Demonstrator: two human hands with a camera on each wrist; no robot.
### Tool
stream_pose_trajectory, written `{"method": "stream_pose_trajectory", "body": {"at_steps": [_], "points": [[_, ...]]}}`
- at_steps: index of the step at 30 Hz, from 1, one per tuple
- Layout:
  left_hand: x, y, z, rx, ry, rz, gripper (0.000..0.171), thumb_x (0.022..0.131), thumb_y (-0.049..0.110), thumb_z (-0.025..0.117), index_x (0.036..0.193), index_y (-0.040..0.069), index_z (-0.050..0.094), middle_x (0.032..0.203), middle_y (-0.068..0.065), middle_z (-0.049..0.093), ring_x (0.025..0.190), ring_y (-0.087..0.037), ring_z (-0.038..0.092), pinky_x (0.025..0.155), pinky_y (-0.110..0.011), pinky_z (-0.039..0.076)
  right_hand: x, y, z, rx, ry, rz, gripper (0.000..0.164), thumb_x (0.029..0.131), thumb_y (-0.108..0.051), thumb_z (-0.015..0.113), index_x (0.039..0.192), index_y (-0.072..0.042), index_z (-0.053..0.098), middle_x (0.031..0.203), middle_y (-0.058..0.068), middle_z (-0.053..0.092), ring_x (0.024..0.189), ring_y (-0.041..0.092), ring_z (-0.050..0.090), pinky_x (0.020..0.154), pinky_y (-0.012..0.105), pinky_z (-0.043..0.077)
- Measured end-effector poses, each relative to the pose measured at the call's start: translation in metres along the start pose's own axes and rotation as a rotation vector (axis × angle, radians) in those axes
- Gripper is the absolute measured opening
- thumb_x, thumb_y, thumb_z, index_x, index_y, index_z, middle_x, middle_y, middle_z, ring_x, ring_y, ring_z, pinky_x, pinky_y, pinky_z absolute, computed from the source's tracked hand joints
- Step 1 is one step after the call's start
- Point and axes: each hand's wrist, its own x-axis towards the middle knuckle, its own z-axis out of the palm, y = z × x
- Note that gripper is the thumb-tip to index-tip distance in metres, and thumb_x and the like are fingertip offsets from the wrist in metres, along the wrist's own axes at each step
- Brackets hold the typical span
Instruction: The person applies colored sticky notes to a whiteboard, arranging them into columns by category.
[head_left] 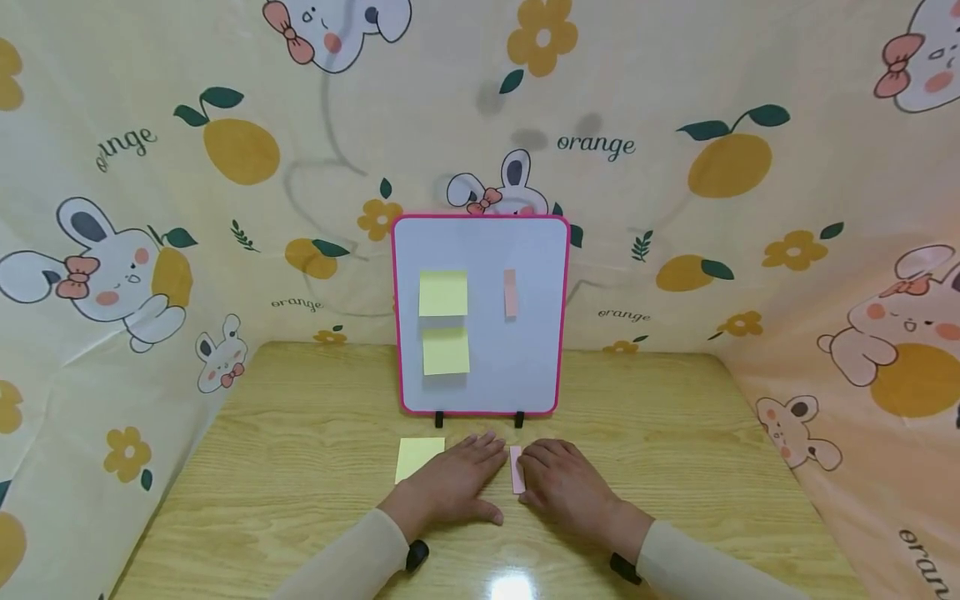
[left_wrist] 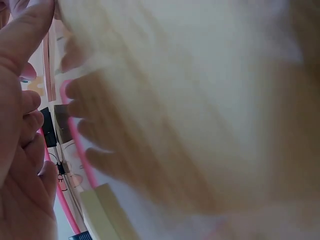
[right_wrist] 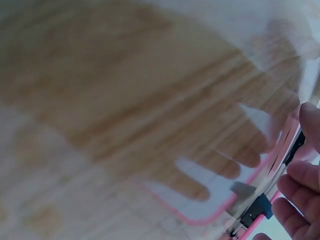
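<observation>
My left hand (head_left: 456,479) lies palm down on the table with its fingers stretched out. Beneath its wrist side, partly covered, is a yellow sticky note pad (head_left: 415,457). A narrow pink sticky note pad (head_left: 516,472) lies between the two hands, a small gap away from the left fingertips. My right hand (head_left: 566,485) has its fingers bent and holds the pink pad along its right side, thumb near the lower end and forefinger near the upper end. In the right wrist view the thumb (right_wrist: 310,122) meets the pink pad (right_wrist: 283,142).
A whiteboard (head_left: 480,392) with a pink frame stands upright on two black feet (head_left: 519,420) behind the hands. Two yellow notes, an upper one (head_left: 443,293) and a lower one (head_left: 446,351), and a pink strip (head_left: 511,293) stick to it. Patterned cloth (head_left: 450,100) encloses the wooden table (head_left: 300,450).
</observation>
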Motion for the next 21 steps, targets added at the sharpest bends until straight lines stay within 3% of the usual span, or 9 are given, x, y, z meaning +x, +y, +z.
{"method": "stream_pose_trajectory", "body": {"at_steps": [7,21], "points": [[0.0014,0.0003,-0.0012,-0.003,-0.006,0.019,0.103,0.092,0.075,0.061,0.166,0.01,0.033,0.173,-0.008,0.031,0.163,-0.025,0.021,0.135,-0.039,0.019,-0.0001,-0.0024,-0.0008,0.044,-0.047,0.004,0.038,0.102,-0.039,0.069,0.129,-0.012,0.07,0.134,0.001,0.07,0.135,0.025,0.057,0.114,0.052,0.049],[0.0079,-0.0031,-0.0009,0.018,-0.037,0.033,0.109,0.087,0.081,0.06,0.166,0.012,0.033,0.174,-0.005,0.029,0.164,-0.022,0.019,0.135,-0.038,0.019,-0.0019,-0.0064,-0.0008,0.033,0.004,-0.002,0.035,0.099,-0.04,0.073,0.123,-0.015,0.074,0.127,-0.002,0.072,0.128,0.022,0.06,0.105,0.049,0.055]]}}
